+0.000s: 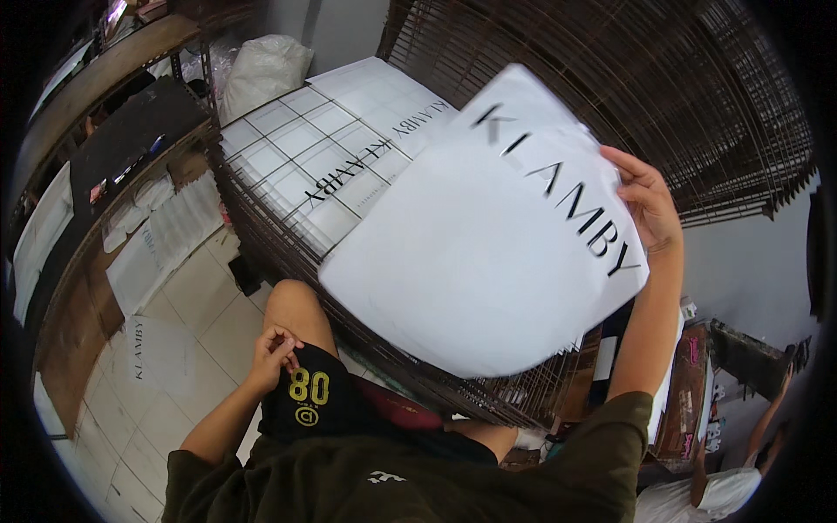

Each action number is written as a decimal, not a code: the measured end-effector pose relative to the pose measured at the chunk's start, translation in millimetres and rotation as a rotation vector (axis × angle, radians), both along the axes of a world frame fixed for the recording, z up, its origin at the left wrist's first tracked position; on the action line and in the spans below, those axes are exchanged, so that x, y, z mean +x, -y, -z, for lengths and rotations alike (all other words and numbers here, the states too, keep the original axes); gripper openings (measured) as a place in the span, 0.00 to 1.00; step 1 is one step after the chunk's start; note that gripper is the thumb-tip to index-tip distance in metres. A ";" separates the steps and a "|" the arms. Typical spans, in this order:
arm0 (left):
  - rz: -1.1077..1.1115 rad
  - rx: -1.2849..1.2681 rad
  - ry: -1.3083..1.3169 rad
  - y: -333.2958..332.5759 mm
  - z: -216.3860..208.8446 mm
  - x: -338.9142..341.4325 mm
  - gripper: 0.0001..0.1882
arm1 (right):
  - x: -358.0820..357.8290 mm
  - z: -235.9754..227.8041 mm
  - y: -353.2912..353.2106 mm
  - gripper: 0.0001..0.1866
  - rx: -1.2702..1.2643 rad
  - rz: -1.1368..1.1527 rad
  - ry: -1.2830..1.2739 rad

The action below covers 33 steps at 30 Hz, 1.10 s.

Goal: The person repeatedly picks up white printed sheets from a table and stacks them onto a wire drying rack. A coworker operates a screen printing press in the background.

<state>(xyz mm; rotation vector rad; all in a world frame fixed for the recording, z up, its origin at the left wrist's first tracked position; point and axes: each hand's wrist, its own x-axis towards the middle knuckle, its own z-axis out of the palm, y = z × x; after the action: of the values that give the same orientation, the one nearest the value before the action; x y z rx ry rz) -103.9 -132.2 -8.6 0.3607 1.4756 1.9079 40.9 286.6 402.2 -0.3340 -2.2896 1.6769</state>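
Head: wht sheets [471, 253] in R hand [647, 202], rack [706, 113] part-hidden

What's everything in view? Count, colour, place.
Held sheet: at least one, white with black lettering, centre, over the rack stack
Sheets on the rack: several, white, upper centre-left
Rack stack: many wire layers, brown, centre
Other wire racks: many, dark brown, upper right
Sack: one, white, upper left
Wooden shelf: one, brown, left; small items on it unclear
Floor sheet: one, whitish, lower left
Tiled floor: one, pale, lower left
Co-worker: one, white shirt, lower right
Shorts: one pair, black, lower centre
Left hand: one, bare, by the left thigh
Right hand: one, bare, on the held sheet's right edge
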 end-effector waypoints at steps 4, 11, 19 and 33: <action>0.003 0.014 0.033 -0.4 -0.7 -2.9 0.08 | 6.2 81.1 -92.1 0.33 -0.052 0.341 -0.180; 0.127 0.069 0.119 -9.1 4.4 -11.7 0.07 | 4.5 272.0 -202.0 0.30 -0.297 0.611 -0.324; 0.140 0.086 0.133 -10.5 12.3 -12.1 0.08 | -31.6 320.5 -212.3 0.31 -0.353 0.808 -0.295; 0.158 0.075 0.172 -10.7 11.1 -16.7 0.07 | -38.8 325.1 -250.2 0.31 -0.310 0.837 -0.231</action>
<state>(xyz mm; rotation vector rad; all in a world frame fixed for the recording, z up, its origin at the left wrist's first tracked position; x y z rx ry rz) -120.7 -121.4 -19.7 0.3286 1.2299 1.8233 2.1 536.9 77.1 -0.9484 -1.3984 1.4816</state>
